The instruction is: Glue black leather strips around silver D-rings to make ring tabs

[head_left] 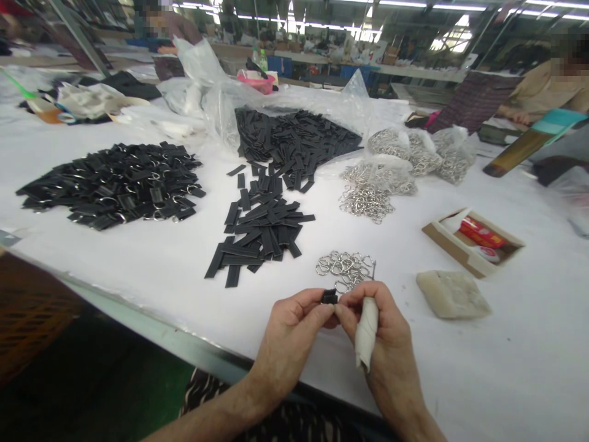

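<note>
Near the table's front edge, my left hand [289, 334] is closed, pinching a small folded black strip [329, 297] between thumb and fingers. My right hand [389, 344] meets it there, its thumb and forefinger at the strip's right side. Across that same hand lies a tool with a pale wrapped handle [367, 334]; a thin metal point stands out beyond the fingers. Just past the fingertips is a small group of loose metal rings [343, 264]. Farther off to the left, flat black strips [264, 227] lie in a loose heap. Whether a ring sits in the folded strip is hidden.
Strips with rings form a pile [124, 184] at left. More black strips [299, 138] spill from clear plastic. Rings [368, 199] and bagged rings [409, 150] lie behind. At right are an open box [499, 267] and a pale waxy block [453, 294]. Other people sit beyond.
</note>
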Action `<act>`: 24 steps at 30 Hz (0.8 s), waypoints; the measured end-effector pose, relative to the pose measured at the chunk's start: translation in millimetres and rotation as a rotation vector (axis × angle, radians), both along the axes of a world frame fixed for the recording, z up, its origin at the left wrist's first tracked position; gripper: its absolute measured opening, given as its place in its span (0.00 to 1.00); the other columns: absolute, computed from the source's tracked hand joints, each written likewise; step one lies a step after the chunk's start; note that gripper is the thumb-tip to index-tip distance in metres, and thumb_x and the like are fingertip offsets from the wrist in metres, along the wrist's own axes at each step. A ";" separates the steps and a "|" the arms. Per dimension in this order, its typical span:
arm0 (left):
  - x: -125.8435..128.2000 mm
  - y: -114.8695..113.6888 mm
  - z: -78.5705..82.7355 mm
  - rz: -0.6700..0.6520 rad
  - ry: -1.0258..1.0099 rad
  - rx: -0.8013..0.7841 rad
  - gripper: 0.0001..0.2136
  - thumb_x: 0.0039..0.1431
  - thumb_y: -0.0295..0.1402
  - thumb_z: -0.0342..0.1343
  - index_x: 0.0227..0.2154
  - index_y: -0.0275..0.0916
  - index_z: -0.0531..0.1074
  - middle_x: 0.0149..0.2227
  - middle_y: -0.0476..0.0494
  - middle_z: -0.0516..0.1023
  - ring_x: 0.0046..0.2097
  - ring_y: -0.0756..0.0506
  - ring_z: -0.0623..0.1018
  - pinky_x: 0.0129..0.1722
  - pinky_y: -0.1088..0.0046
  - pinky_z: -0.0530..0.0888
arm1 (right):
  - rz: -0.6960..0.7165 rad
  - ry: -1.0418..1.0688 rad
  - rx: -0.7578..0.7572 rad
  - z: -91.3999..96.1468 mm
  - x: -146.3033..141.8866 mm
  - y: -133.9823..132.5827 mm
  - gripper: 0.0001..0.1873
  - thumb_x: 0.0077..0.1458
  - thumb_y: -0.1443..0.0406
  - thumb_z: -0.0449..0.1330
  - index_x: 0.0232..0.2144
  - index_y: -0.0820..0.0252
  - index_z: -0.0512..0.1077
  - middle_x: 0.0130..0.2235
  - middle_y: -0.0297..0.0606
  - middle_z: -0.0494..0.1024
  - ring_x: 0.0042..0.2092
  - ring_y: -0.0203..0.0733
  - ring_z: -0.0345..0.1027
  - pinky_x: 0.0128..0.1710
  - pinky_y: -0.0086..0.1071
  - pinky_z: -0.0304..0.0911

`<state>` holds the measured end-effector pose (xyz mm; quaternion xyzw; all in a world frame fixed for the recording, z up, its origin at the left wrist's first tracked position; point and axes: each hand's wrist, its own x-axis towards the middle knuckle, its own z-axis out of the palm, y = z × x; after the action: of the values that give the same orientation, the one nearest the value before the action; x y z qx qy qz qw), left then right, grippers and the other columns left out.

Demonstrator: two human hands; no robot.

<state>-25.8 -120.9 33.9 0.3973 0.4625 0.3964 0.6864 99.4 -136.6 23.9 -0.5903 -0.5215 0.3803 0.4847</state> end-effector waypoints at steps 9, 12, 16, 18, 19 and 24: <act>-1.8 -1.4 1.5 0.022 0.070 0.067 0.08 0.57 0.31 0.54 0.37 0.37 0.77 0.34 0.45 0.80 0.38 0.46 0.77 0.39 0.74 0.72 | -0.009 0.054 0.069 -2.1 -1.4 0.2 0.06 0.53 0.67 0.59 0.35 0.53 0.66 0.28 0.28 0.70 0.28 0.32 0.65 0.28 0.25 0.64; -1.7 -1.6 1.1 -0.004 0.078 0.082 0.09 0.58 0.32 0.54 0.38 0.37 0.77 0.34 0.46 0.80 0.39 0.46 0.77 0.39 0.74 0.72 | -0.001 0.047 0.083 -1.3 -0.9 0.1 0.06 0.53 0.67 0.59 0.35 0.53 0.66 0.27 0.27 0.70 0.27 0.32 0.65 0.28 0.25 0.65; -1.7 -2.2 -0.6 -0.039 0.147 0.130 0.09 0.59 0.32 0.53 0.37 0.38 0.77 0.32 0.47 0.79 0.36 0.47 0.76 0.38 0.75 0.71 | 0.002 0.007 0.100 -0.5 -0.7 -0.8 0.05 0.54 0.68 0.57 0.34 0.53 0.65 0.24 0.25 0.69 0.25 0.30 0.64 0.25 0.23 0.62; -2.7 -1.1 0.2 -0.062 0.226 0.183 0.09 0.59 0.32 0.51 0.35 0.38 0.77 0.30 0.48 0.77 0.33 0.49 0.74 0.35 0.76 0.71 | 0.001 -0.040 0.123 -1.1 -0.4 -1.0 0.05 0.54 0.69 0.57 0.33 0.53 0.65 0.24 0.24 0.68 0.24 0.30 0.63 0.24 0.22 0.61; -3.5 -0.1 1.3 -0.075 0.279 0.225 0.09 0.60 0.32 0.51 0.35 0.38 0.77 0.29 0.48 0.76 0.32 0.49 0.73 0.34 0.77 0.70 | -0.001 -0.067 0.136 -1.5 -0.1 -0.9 0.06 0.54 0.69 0.57 0.33 0.53 0.65 0.24 0.25 0.68 0.24 0.30 0.62 0.24 0.22 0.60; -8.4 6.3 8.1 -0.077 0.534 0.443 0.09 0.58 0.30 0.52 0.28 0.39 0.77 0.40 0.46 0.71 0.28 0.54 0.68 0.29 0.78 0.67 | -0.037 -0.132 0.104 -0.1 2.7 0.1 0.06 0.52 0.69 0.58 0.32 0.54 0.65 0.23 0.25 0.67 0.24 0.31 0.60 0.22 0.23 0.57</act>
<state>-34.3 -114.7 41.9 0.6434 0.5134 0.3427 0.4527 102.1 -136.5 23.8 -0.5974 -0.5605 0.3040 0.4863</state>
